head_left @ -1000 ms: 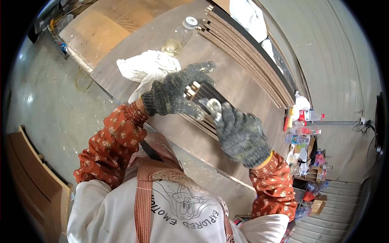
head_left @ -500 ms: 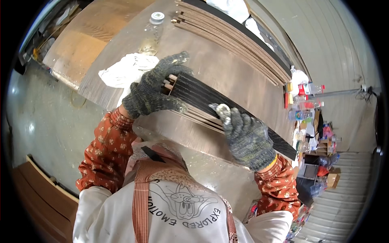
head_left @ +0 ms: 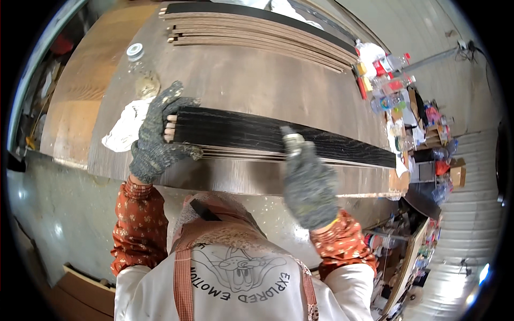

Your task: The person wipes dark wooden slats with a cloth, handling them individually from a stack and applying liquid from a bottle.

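Note:
A stack of long slats with a black wood-grain top lies across the table in front of me. Short pale dowels stick out of its left end. My left hand, in a dark grey knit glove, spans that end, thumb on the near edge and fingers on the far edge. My right hand, gloved alike and smeared by motion, is closed over the middle of the stack. From its fingertips pokes a small grey tip, touching or just above the black face; what it belongs to is hidden.
Left of the stack are a white cloth and a clear lidded jar with yellowish contents. More slats lie along the table's far side. Plastic bottles and clutter crowd the right end. The table's near edge runs before me.
The stack now lies more level across my view, its left end further left with my left hand. My right hand has shifted slightly left along the black face. The whole view has turned.

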### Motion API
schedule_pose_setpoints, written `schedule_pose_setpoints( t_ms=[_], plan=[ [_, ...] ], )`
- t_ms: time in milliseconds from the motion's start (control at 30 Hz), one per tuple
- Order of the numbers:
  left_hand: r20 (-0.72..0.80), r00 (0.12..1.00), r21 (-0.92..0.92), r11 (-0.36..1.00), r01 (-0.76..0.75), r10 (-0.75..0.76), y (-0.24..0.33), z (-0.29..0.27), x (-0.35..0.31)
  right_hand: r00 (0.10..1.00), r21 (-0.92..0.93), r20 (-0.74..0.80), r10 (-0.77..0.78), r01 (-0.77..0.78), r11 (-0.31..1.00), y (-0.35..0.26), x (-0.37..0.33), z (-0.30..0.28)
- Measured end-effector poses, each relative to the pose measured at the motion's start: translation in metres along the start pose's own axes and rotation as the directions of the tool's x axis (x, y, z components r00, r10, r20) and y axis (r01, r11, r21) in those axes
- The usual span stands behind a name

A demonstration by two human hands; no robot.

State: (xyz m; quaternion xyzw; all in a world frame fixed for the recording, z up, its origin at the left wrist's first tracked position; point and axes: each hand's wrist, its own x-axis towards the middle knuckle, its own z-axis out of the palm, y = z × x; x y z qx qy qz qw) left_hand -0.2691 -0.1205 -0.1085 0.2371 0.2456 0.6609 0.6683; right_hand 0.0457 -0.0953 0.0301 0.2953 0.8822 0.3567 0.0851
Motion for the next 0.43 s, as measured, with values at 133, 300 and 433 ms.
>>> schedule_pose_setpoints(
  t_ms=[133,300,433],
  plan=[
    [0.172,0.894,0.753,0.529,-0.391,0.415,0.007,0.072,-0.010,0.983,0.096,0.086,0.163,-0.171,0.981,0.031,-0.026,0.014],
    [0.171,0.885,0.870,0.354,-0.342,0.432,0.012,0.078,-0.015,0.955,0.445,-0.047,0.293,-0.243,0.862,0.009,-0.009,-0.006],
    [0.223,0.889,0.831,0.399,-0.387,0.400,0.010,0.069,-0.012,0.886,0.600,-0.020,0.462,-0.359,0.715,0.045,-0.029,0.037]
  ],
)
